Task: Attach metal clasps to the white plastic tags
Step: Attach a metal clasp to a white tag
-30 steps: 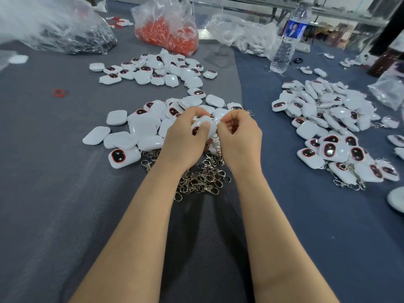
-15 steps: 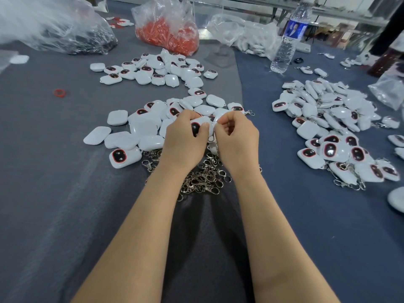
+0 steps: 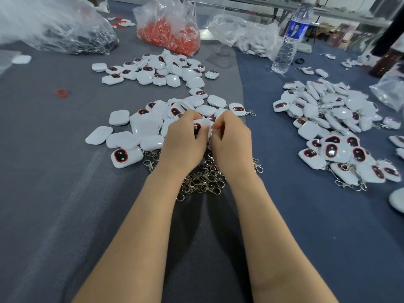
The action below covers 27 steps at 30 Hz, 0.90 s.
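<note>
Both hands (image 3: 185,141) (image 3: 231,143) curled, knuckles together, around one white tag (image 3: 202,124)

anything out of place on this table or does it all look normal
A red ring lies alone at left, far from the bag of red parts. One clasped tag sits at the middle pile's edge, apart from the clasped pile on the right.

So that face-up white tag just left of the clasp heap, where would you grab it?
I'd pinch the white tag across its rounded left and right edges, coming from above on the near-left side. It lies flat, window up, with bare cloth there; other tags crowd its far edge and the clasps lie to its right.
</note>
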### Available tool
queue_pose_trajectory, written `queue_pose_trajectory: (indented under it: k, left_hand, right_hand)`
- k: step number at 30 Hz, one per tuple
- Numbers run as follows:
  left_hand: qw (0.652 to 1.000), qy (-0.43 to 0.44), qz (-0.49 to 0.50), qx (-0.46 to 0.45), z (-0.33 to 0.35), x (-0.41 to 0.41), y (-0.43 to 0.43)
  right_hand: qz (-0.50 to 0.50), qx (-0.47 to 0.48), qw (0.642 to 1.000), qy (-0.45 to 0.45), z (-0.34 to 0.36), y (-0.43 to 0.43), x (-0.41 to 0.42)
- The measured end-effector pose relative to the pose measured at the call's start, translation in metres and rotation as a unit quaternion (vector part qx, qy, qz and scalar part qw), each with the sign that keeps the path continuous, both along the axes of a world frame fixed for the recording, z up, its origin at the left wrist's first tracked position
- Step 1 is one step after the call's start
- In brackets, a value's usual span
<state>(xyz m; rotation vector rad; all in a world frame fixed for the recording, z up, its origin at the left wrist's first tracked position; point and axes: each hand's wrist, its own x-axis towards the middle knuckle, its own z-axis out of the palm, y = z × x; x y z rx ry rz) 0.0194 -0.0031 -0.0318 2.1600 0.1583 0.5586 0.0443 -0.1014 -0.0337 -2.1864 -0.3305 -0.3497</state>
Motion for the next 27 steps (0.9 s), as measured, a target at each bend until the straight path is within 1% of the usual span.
queue_pose_trajectory:
  k: [1, 2, 4, 5, 6, 8, 11, 13, 15, 17, 20, 23, 25, 27]
  left_hand:
    - [0.999, 0.001, -0.006, -0.05, 0.001, 0.001, 0.001]
    - [0.992, 0.005, -0.013, -0.124, 0.003, 0.001, 0.001]
    - [0.957, 0.024, -0.029, -0.286, 0.007, 0.0, 0.001]
    - [0.937, 0.033, -0.036, -0.346, 0.008, -0.001, 0.001]
    - [0.92, 0.039, -0.041, -0.388, 0.008, -0.001, 0.001]
    - [0.891, 0.048, -0.049, -0.449, 0.011, 0.0, 0.002]
    - [0.852, 0.07, -0.058, -0.516, 0.012, 0.002, 0.004]
    - [0.832, 0.077, -0.067, -0.545, 0.013, 0.002, 0.006]
    - [0.821, 0.074, -0.078, -0.561, 0.012, 0.001, 0.007]
    - [0.824, 0.072, -0.08, -0.556, 0.013, 0.001, 0.006]
    - [0.863, 0.072, -0.047, -0.498, 0.013, 0.0, 0.003]
    - [0.892, 0.049, -0.005, -0.45, 0.013, -0.001, 0.0]
    - [0.916, 0.021, -0.006, -0.401, 0.012, -0.004, 0.0]
    - [0.943, 0.008, -0.019, -0.331, 0.012, -0.004, -0.001]
  right_hand:
    - [0.007, 0.028, 1.0, -0.005, 0.001, -0.001, -0.001]
    - [0.015, 0.062, 0.998, -0.008, 0.003, -0.002, -0.002]
    - [0.031, 0.116, 0.993, -0.008, 0.005, -0.003, -0.002]
    - [0.037, 0.125, 0.991, -0.006, 0.006, -0.003, -0.002]
    - [0.043, 0.128, 0.991, -0.003, 0.006, -0.003, -0.001]
    - [0.05, 0.139, 0.989, 0.0, 0.006, -0.003, -0.001]
    - [0.055, 0.16, 0.986, -0.004, 0.007, -0.003, -0.003]
    - [0.051, 0.167, 0.985, -0.015, 0.007, -0.002, -0.003]
    - [0.046, 0.168, 0.985, -0.021, 0.008, -0.001, -0.004]
    - [0.041, 0.169, 0.985, -0.023, 0.008, 0.0, -0.004]
    - [0.021, 0.185, 0.982, -0.007, 0.006, -0.001, -0.003]
    - [0.004, 0.204, 0.979, 0.013, 0.007, -0.004, -0.002]
    - [0.006, 0.217, 0.976, 0.021, 0.009, -0.004, -0.002]
    - [0.015, 0.213, 0.977, 0.024, 0.011, -0.004, -0.002]
